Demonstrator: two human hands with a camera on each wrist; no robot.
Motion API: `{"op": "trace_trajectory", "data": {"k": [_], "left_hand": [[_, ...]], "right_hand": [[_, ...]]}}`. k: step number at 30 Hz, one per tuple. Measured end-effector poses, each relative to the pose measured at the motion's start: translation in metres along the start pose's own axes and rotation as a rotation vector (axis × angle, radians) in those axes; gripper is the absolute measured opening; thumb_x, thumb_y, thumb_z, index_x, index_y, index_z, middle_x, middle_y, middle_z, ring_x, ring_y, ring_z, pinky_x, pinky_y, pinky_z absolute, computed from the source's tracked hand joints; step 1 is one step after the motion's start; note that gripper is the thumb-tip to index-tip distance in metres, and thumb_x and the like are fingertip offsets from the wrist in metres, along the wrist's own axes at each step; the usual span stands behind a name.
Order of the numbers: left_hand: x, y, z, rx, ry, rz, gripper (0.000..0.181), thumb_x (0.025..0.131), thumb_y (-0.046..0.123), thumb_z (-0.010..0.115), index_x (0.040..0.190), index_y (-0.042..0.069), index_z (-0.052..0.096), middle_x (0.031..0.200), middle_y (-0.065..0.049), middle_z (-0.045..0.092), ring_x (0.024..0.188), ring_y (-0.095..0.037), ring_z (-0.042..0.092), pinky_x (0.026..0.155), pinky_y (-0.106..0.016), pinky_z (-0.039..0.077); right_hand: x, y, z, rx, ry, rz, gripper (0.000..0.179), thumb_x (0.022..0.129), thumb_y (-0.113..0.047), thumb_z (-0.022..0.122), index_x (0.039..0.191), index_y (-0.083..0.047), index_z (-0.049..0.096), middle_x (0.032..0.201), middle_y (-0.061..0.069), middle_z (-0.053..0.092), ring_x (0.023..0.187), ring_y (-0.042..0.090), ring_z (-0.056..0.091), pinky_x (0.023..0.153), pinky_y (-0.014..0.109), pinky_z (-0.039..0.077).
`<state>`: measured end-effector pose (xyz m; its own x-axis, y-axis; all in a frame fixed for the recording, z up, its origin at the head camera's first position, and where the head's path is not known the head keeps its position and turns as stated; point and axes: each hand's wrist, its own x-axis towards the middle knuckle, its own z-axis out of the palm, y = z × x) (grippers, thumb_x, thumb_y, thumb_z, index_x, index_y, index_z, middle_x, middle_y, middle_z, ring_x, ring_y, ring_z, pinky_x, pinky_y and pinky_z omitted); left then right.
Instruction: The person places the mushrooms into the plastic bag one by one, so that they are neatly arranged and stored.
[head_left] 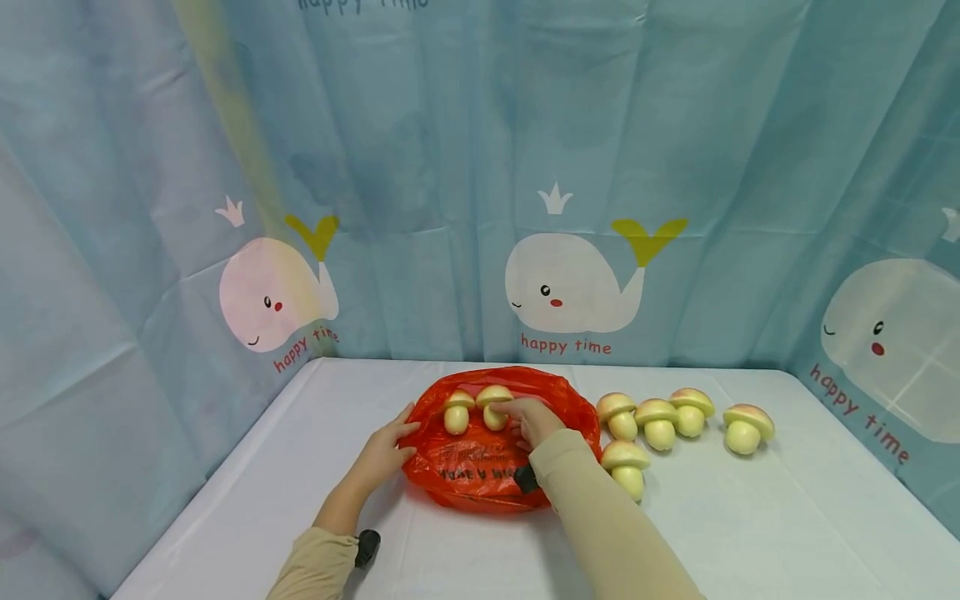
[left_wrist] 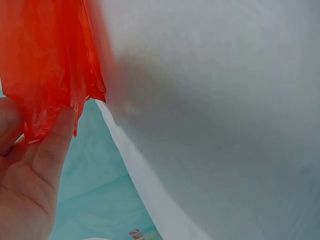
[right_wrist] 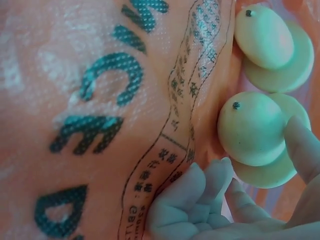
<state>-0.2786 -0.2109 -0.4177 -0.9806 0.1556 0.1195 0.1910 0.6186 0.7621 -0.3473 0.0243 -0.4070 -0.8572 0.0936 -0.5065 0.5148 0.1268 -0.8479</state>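
A red plastic bag (head_left: 480, 479) lies spread with its mouth gaping, and two pale yellow toy mushrooms rest inside it. One is the left mushroom (head_left: 456, 418); the other is the right mushroom (head_left: 491, 396), with a pinkish-tan cap. My left hand (head_left: 384, 454) pinches the bag's left edge between thumb and fingers, as the left wrist view shows. Inside the bag, my right hand (head_left: 536, 421) touches the right mushroom with one digit. Its other fingertips (right_wrist: 192, 175) are loosely bent beside the mushroom, not wrapped around it.
Several more toy mushrooms stand on the white table (head_left: 750, 517) right of the bag, among them a lone mushroom (head_left: 746, 429) farthest right and a nearer mushroom (head_left: 626, 471) beside the bag. A blue whale-print curtain (head_left: 450, 208) hangs behind the table.
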Motion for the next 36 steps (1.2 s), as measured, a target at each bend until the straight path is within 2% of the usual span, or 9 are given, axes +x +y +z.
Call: {"op": "trace_trajectory", "data": {"k": [5, 12, 18, 24, 30, 36], "left_hand": [[0.000, 0.001, 0.001, -0.001, 0.001, 0.008, 0.044, 0.085, -0.014, 0.056, 0.129, -0.017, 0.051, 0.156, -0.020, 0.025, 0.140, -0.044, 0.024, 0.111, -0.056, 0.026], [0.000, 0.001, 0.001, -0.005, 0.004, 0.015, 0.043, 0.086, -0.014, 0.056, 0.129, -0.017, 0.052, 0.155, -0.020, 0.026, 0.140, -0.044, 0.024, 0.111, -0.056, 0.027], [0.002, 0.000, 0.003, 0.000, -0.006, 0.013, 0.043, 0.086, -0.014, 0.056, 0.129, -0.017, 0.052, 0.155, -0.020, 0.026, 0.140, -0.044, 0.023, 0.111, -0.056, 0.026], [0.003, 0.002, 0.003, -0.006, -0.011, 0.006, 0.043, 0.086, -0.014, 0.056, 0.129, -0.016, 0.052, 0.156, -0.020, 0.025, 0.141, -0.043, 0.022, 0.111, -0.056, 0.026], [0.001, 0.004, -0.001, -0.006, -0.003, 0.012, 0.043, 0.086, -0.014, 0.056, 0.128, -0.017, 0.051, 0.155, -0.021, 0.025, 0.140, -0.044, 0.022, 0.111, -0.056, 0.026], [0.001, 0.003, -0.002, 0.014, -0.004, 0.021, 0.042, 0.086, -0.013, 0.055, 0.128, -0.017, 0.052, 0.155, -0.022, 0.025, 0.140, -0.046, 0.023, 0.110, -0.057, 0.027]], "right_hand": [[0.002, 0.004, -0.002, 0.015, -0.022, -0.033, 0.061, 0.080, -0.029, 0.078, 0.125, 0.002, 0.052, 0.113, 0.019, 0.054, 0.103, 0.033, 0.049, 0.093, 0.043, 0.043], [0.008, 0.007, 0.005, 0.018, 0.015, -0.043, 0.059, 0.081, -0.022, 0.078, 0.126, 0.003, 0.049, 0.115, 0.022, 0.050, 0.103, 0.035, 0.046, 0.093, 0.046, 0.043], [0.001, 0.009, 0.006, 0.054, 0.028, -0.092, 0.069, 0.081, -0.012, 0.076, 0.134, 0.005, 0.035, 0.127, 0.028, 0.048, 0.114, 0.043, 0.046, 0.099, 0.056, 0.038], [-0.008, -0.005, -0.006, -0.045, 0.058, -0.056, 0.075, 0.084, -0.016, 0.074, 0.141, 0.007, 0.030, 0.135, 0.027, 0.042, 0.119, 0.044, 0.044, 0.101, 0.054, 0.041], [-0.017, -0.019, -0.021, -0.048, 0.045, -0.096, 0.069, 0.085, -0.016, 0.075, 0.140, 0.002, 0.038, 0.138, 0.025, 0.044, 0.122, 0.043, 0.045, 0.101, 0.055, 0.041], [-0.029, -0.025, -0.038, -0.071, 0.020, -0.131, 0.074, 0.084, -0.017, 0.075, 0.143, 0.000, 0.034, 0.143, 0.025, 0.038, 0.126, 0.045, 0.043, 0.102, 0.059, 0.038]]}}
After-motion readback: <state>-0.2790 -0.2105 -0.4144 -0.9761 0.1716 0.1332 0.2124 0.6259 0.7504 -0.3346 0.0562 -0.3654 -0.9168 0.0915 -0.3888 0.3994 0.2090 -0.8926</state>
